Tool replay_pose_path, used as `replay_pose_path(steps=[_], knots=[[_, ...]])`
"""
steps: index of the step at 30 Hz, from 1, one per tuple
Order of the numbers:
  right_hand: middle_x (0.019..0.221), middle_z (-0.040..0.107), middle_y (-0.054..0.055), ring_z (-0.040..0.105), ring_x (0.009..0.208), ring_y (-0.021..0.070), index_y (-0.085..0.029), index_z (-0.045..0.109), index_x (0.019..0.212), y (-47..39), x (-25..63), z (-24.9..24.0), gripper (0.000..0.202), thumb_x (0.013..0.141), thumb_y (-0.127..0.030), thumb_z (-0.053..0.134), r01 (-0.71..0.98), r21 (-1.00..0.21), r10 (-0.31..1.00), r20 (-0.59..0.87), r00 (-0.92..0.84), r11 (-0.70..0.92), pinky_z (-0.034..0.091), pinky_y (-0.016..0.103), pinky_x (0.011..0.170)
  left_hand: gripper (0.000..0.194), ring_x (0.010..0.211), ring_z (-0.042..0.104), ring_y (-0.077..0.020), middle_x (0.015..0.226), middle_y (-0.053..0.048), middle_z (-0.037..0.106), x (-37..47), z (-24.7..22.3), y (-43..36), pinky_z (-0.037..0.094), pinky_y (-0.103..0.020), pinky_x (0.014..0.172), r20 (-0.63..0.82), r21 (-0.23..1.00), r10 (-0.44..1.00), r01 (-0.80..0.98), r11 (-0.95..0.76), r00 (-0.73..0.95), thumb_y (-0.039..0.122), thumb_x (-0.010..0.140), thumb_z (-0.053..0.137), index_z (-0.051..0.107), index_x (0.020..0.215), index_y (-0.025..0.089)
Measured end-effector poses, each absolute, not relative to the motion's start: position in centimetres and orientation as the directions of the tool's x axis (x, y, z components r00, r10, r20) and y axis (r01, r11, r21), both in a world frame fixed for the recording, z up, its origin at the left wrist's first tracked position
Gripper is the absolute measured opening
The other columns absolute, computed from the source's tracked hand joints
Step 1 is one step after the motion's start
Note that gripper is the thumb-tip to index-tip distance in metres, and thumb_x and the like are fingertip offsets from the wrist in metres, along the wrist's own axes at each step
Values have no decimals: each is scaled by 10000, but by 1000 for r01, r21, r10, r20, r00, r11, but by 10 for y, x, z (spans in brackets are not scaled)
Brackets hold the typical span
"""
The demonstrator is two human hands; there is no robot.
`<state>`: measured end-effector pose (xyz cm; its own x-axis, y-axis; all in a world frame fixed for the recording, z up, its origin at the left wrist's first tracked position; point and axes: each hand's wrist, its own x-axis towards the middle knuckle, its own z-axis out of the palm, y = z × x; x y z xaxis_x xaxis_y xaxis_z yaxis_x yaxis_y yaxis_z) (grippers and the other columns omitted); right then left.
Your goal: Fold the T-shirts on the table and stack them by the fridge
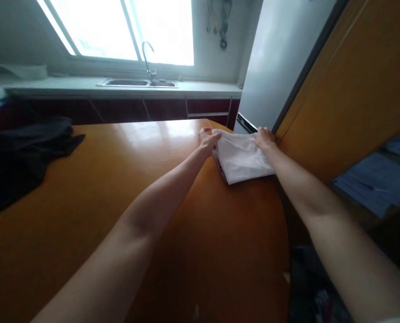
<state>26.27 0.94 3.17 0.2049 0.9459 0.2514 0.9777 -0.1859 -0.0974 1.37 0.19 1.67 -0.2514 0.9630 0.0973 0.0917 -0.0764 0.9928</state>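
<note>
A folded white garment [243, 157] lies at the far right corner of the wooden table [146, 179], on top of darker folded cloth [220, 166] whose edge shows along its left side. My left hand [208, 140] pinches the far left corner of the white garment, thumb on top. At its far right corner, my right hand [265, 137] has its fingers closed over the fabric. Both arms are stretched far forward. What kind of garment it is cannot be made out.
Dark crumpled clothing [21, 157] lies on the table's left side. Beyond stand a counter with a sink [129, 83] and tap [148, 63]. A pale fridge [280, 58] and a wooden panel [348, 89] close off the right. Papers [378, 179] lie on a shelf there.
</note>
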Motion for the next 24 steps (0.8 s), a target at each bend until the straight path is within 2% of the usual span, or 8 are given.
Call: replay_pose_path(steps=[4,7,10,14,17,20,22,24], knots=[[1308,586,241,557,1220,313,-65,643,1250,12,267,23,331,977,-170,487,989,-55,953,262,149,-140,452,412,1007,522,905,668,-189,1004,-59,670,25,29,9,526,-291,826,214,974,947,130,-187,-241,212,762,776,558,1235,176],[1286,595,234,563,1199,307,-68,652,1233,10,267,18,322,972,-178,500,990,-54,958,251,141,-132,447,413,1011,511,1013,646,-212,1095,-87,669,17,19,8,502,-305,895,123,962,943,270,-37,-310,201,741,782,577,1208,165],[1314,587,219,543,1212,297,-81,652,1234,7,265,15,342,983,-163,434,992,-84,946,305,112,-91,431,410,1028,499,1095,624,-241,1166,-121,666,6,4,1,476,-336,972,61,894,957,441,73,-282,244,773,766,582,1225,144],[1466,514,178,470,1332,279,-107,594,1354,10,259,11,421,1000,-214,392,992,-120,920,392,22,27,371,399,1115,437,1292,529,-245,1371,-130,581,6,2,-9,383,-359,1117,356,726,919,670,-156,-171,244,914,582,561,1345,174],[1607,370,166,325,1473,295,-110,488,1482,15,254,3,548,1025,-396,392,985,-154,951,307,-22,73,262,458,1202,436,1438,389,-235,1514,-62,497,14,8,-16,261,-404,1214,479,492,862,761,-422,168,288,984,456,553,1406,244],[1664,258,158,207,1534,319,-140,403,1551,18,253,-6,669,1037,-550,282,977,-213,990,140,23,8,181,553,1220,547,1540,192,-316,1631,-41,359,18,9,-21,114,-594,1234,254,361,868,790,-495,427,483,1003,406,454,1507,275],[1668,240,161,193,1542,311,-152,365,1573,20,257,-10,703,1038,-582,213,971,-238,997,61,43,-27,175,557,1220,650,1558,96,-357,1684,-41,235,17,7,-23,97,-681,1201,98,362,895,823,-439,434,575,994,357,347,1572,280],[1670,232,165,189,1545,304,-155,340,1585,22,262,-11,722,1031,-601,215,970,-242,999,36,34,-24,173,543,1224,688,1563,50,-362,1700,-28,171,15,3,-22,97,-700,1191,43,378,907,833,-404,420,609,987,319,299,1594,286]])
